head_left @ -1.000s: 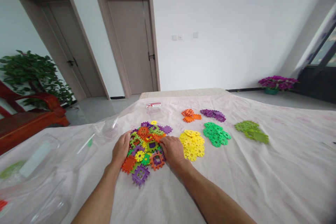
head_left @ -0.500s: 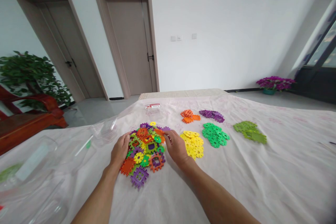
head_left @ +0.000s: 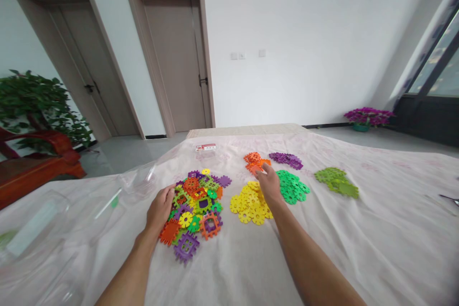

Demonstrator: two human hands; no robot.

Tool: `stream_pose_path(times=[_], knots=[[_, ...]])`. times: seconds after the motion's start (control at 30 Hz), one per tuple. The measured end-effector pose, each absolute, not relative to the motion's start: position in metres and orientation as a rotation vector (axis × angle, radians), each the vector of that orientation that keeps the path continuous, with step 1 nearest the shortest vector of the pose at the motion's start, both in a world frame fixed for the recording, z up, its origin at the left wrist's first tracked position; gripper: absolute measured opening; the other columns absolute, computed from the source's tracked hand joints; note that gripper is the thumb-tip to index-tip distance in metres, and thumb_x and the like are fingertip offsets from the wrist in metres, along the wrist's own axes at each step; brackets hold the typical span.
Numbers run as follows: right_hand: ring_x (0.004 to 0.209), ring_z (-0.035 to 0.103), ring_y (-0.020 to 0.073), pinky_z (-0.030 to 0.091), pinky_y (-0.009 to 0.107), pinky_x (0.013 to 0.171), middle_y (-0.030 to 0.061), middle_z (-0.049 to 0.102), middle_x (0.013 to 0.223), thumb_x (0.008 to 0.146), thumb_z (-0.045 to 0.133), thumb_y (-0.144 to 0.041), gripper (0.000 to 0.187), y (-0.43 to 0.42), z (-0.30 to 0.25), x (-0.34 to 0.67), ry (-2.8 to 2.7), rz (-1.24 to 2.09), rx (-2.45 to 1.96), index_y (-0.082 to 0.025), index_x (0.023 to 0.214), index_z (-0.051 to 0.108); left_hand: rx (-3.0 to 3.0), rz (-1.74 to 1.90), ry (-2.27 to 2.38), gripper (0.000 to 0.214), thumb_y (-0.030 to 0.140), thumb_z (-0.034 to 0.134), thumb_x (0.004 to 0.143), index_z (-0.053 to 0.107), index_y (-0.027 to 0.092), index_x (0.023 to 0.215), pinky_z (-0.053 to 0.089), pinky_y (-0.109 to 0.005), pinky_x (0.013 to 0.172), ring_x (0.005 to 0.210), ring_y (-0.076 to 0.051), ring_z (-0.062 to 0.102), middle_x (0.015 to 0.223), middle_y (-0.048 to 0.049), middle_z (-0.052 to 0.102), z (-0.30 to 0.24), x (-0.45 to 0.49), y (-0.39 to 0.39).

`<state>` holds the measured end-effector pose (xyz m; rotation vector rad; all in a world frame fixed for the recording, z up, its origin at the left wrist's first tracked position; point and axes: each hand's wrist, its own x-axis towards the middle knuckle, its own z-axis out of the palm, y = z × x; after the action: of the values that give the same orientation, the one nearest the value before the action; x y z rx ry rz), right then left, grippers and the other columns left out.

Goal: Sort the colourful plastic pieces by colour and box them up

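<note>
A mixed heap of plastic interlocking building pieces (head_left: 193, 203), square and flower-shaped, lies on the cloth in orange, purple, green and yellow. My left hand (head_left: 160, 208) rests open against the heap's left edge, fingers extended along it. Farther right, my right hand (head_left: 269, 185) reaches over the yellow flower pieces (head_left: 251, 204) to the small orange pile (head_left: 252, 157). Its thumb and fingers pinch an orange building piece (head_left: 255, 168) at that pile, partly hidden by the fingers. Green flower pieces (head_left: 293, 186) lie just right of this hand.
Purple pieces (head_left: 286, 158) and light green pieces (head_left: 337, 181) form separate piles at the back and right. Clear plastic containers (head_left: 96, 210) stand on the left, and a clear box with a red-white label (head_left: 205, 147) at the back. A pale cloth (head_left: 394, 229) covers the table.
My right hand has moved right from the mixed heap to the orange pile, carrying an orange piece. My left hand stays by the heap. The view has shifted slightly.
</note>
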<state>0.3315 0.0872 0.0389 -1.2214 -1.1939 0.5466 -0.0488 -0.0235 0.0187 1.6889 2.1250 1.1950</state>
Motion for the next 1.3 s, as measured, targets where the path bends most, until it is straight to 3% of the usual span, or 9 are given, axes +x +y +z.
stream_pose_path(times=[0.3, 0.63, 0.9, 1.1, 1.2, 1.3], knots=[[0.079, 0.068, 0.0192, 0.057, 0.038, 0.078, 0.0104, 0.07, 0.102, 0.08, 0.042, -0.02, 0.039, 0.071, 0.034, 0.316, -1.334, 0.373, -1.155, -0.016, 0.107, 0.07, 1.695, 1.168, 2.144, 0.049, 0.05, 0.034, 0.095, 0.064, 0.024, 0.123, 0.043, -0.037, 0.107, 0.123, -0.023, 0.058, 0.13, -0.0056, 0.066, 0.021, -0.047, -0.024], [0.1, 0.063, 0.0197, 0.05, 0.032, 0.09, 0.0062, 0.07, 0.109, 0.086, 0.043, -0.008, 0.037, 0.026, 0.067, 0.281, -1.819, 0.171, -1.042, -0.023, 0.106, 0.071, 1.714, 1.182, 2.123, 0.05, 0.05, 0.033, 0.095, 0.063, 0.022, 0.125, 0.041, -0.038, 0.109, 0.125, -0.024, 0.057, 0.131, -0.0072, 0.065, 0.021, -0.047, -0.025], [0.109, 0.056, 0.0222, 0.043, 0.033, 0.095, 0.0047, 0.067, 0.12, 0.095, 0.054, -0.024, 0.027, -0.003, 0.071, 0.246, -2.259, 0.129, -1.043, -0.026, 0.118, 0.067, 1.712, 1.129, 2.169, 0.049, 0.05, 0.033, 0.096, 0.064, 0.024, 0.124, 0.043, -0.038, 0.107, 0.124, -0.024, 0.058, 0.132, -0.0059, 0.065, 0.02, -0.048, -0.022], [0.13, 0.045, 0.0242, 0.035, 0.037, 0.106, 0.0083, 0.053, 0.145, 0.098, 0.045, -0.02, 0.043, 0.001, 0.06, 0.228, -2.302, 0.03, -1.171, -0.022, 0.14, 0.052, 1.734, 1.12, 2.179, 0.049, 0.05, 0.033, 0.096, 0.064, 0.024, 0.124, 0.043, -0.037, 0.107, 0.123, -0.023, 0.059, 0.131, -0.0058, 0.065, 0.019, -0.047, -0.021], [0.125, 0.048, 0.023, 0.035, 0.036, 0.105, 0.0073, 0.06, 0.136, 0.099, 0.044, -0.02, 0.037, 0.006, 0.058, 0.222, -2.368, 0.029, -1.172, -0.023, 0.134, 0.057, 1.74, 1.117, 2.194, 0.046, 0.048, 0.035, 0.095, 0.065, 0.025, 0.122, 0.044, -0.036, 0.106, 0.121, -0.023, 0.06, 0.13, -0.0044, 0.066, 0.019, -0.046, -0.022], [0.109, 0.057, 0.0225, 0.039, 0.034, 0.096, 0.0065, 0.07, 0.115, 0.098, 0.048, -0.022, 0.025, 0.01, 0.059, 0.221, -2.428, 0.025, -1.213, -0.024, 0.113, 0.067, 1.751, 1.104, 2.199, 0.044, 0.047, 0.035, 0.096, 0.066, 0.027, 0.12, 0.044, -0.036, 0.105, 0.12, -0.023, 0.06, 0.13, -0.0037, 0.066, 0.019, -0.045, -0.022]])
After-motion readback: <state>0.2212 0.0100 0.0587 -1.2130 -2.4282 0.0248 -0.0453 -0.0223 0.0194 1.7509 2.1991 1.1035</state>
